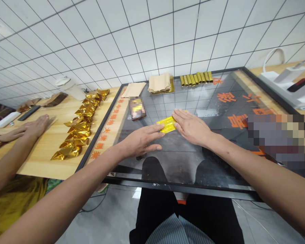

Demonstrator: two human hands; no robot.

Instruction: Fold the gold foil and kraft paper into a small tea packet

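A small, creased piece of shiny gold foil (167,124) lies on the black-framed glass tabletop (178,162) in front of me. My left hand (141,139) touches its left end with outstretched fingertips, the thumb held apart. Flat fingers of my right hand (191,127) rest over its right end and hide that part. Both hands are open. Beyond them sit a stack of tan paper pieces (159,84), a loose tan paper sheet (134,89) and a row of several rolled gold tubes (197,79). Left of the foil is a small dark box (137,108), its face blurred.
On the wooden table at left, several gold foil packets (77,132) form a line near a white bottle (70,88). A co-worker's hands (35,127) rest beside them. A white power strip (282,84) stands at right, near a blurred-out item (279,139). A tiled wall (160,37) rises behind.
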